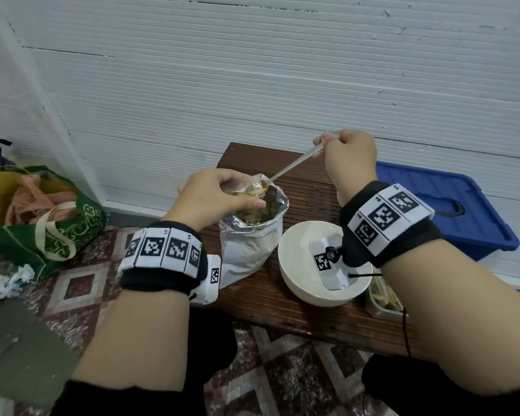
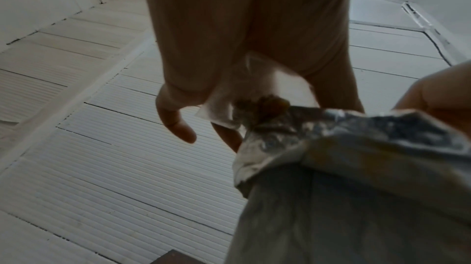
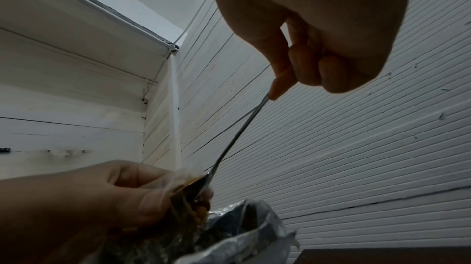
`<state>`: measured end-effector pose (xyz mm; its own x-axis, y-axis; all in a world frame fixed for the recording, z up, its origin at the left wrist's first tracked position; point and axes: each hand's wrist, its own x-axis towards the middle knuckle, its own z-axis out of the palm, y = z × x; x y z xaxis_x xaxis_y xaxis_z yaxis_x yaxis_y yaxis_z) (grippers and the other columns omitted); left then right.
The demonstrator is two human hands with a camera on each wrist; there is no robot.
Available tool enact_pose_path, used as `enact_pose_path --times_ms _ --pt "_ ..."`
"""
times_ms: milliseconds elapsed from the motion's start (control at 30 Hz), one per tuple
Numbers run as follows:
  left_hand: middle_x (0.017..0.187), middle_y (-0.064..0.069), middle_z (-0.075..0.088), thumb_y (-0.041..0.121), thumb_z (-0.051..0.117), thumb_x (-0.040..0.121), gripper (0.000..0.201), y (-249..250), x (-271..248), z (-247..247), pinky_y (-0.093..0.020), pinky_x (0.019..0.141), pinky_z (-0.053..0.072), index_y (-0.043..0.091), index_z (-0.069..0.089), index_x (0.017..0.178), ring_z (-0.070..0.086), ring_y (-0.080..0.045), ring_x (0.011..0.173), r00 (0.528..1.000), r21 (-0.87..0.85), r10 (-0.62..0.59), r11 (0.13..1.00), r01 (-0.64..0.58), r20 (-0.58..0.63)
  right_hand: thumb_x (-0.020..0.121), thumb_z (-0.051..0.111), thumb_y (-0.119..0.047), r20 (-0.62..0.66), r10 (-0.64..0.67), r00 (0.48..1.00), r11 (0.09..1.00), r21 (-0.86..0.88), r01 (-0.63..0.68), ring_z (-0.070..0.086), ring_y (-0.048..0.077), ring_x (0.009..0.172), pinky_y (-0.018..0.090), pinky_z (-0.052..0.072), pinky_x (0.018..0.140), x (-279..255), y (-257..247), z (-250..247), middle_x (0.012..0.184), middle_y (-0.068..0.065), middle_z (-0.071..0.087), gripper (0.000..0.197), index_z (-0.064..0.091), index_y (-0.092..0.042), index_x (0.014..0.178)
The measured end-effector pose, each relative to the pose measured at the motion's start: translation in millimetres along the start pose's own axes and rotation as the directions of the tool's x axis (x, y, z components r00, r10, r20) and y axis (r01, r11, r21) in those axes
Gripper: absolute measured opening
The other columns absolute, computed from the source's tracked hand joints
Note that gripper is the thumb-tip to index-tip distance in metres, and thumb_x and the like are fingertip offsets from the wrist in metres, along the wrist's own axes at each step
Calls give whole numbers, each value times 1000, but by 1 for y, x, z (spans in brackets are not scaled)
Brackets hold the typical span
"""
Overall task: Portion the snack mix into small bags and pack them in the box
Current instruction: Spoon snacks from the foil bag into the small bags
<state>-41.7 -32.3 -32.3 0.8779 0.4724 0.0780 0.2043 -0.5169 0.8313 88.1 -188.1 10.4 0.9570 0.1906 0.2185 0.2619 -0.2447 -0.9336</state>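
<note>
Head view: left hand [image 1: 213, 199] pinching small clear plastic bag [image 1: 248, 189] open above tall foil-lined snack-mix pouch [image 1: 252, 232] on dark wooden surface [image 1: 300, 307]; right hand [image 1: 350, 156] clamped on long metal spoon [image 1: 291, 166], bowl end tipped into bag mouth.
Left wrist view: thin film of the small bag hanging limp over crumpled foil rim; likely light, floppy, slippery.
Right wrist view: fingers [image 3: 328, 73] curled round handle end.
Hold: judged best at bag lip, mouth kept wide.
Nearby: white bowl [image 1: 294, 259], blue plastic box [image 1: 451, 205].
</note>
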Motion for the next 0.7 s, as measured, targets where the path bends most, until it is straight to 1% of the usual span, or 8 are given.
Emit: enact_pose_path --times_ms 67,167,267,333,433,567,633,700 --pt "92 16 70 51 87 53 47 0 0 2 -30 94 49 35 71 94 62 -2 97 1000 15 8 1000 -8 -6 97 48 -15 14 -16 1000 1000 -8 16 50 -7 66 0 36 54 -2 -3 3 70 -12 58 27 70 -8 83" --pt "86 20 69 66 82 43 47 2 -1 4 -40 98 46 44 66 81 62 -1 92 1000 34 9 999 -8 -27 97 49 -17 50 -70 996 997 24 69 58 3 73 13 41 66 -8 -10 6 72 -8 63 25 69 -13 83" --pt "88 18 67 51 84 59 34 1 0 4 -25 87 50 39 64 84 63 -3 92 999 -1 6 1000 -6 -52 97 50 -15 69 -241 968 965 124 232 61 4 74 18 48 74 -14 -15 5 80 -5 67 22 67 -16 82" --pt "91 13 69 48 82 66 32 -1 1 2 -27 84 52 31 68 88 63 -6 92 996 -31 5 999 -7 -86 97 51 -14 16 -349 937 923 181 341 61 5 73 22 52 77 -16 -16 1 83 -8 67 18 66 -15 86" --pt "91 11 69 48 82 67 32 -3 1 -3 -32 87 53 28 69 87 63 -7 92 991 -95 -37 995 24 -131 97 50 -13 -114 -406 907 883 207 421 60 2 72 19 51 74 -14 -15 -5 81 -11 64 17 64 -14 87" --pt "92 7 69 49 81 66 35 -7 0 -7 -26 74 54 26 70 90 64 -9 87 988 -140 -44 990 23 -148 98 48 -14 -231 -348 908 903 177 391 58 3 71 18 51 73 -13 -6 -9 77 -12 61 23 60 -24 81" --pt "90 6 68 48 81 67 38 -7 0 -10 -23 67 52 23 71 94 62 -9 78 991 -142 -46 989 27 -127 97 49 -16 -176 -346 922 925 103 366 58 2 70 17 49 72 -16 3 -7 77 -14 61 22 59 -25 80" --pt "87 8 67 47 81 67 37 -8 1 -10 -29 79 54 24 72 94 63 -9 84 993 -136 -51 990 37 -102 97 51 -19 -18 -370 929 929 12 370 55 -6 67 10 43 66 -21 14 -3 75 -16 61 17 65 -22 86"
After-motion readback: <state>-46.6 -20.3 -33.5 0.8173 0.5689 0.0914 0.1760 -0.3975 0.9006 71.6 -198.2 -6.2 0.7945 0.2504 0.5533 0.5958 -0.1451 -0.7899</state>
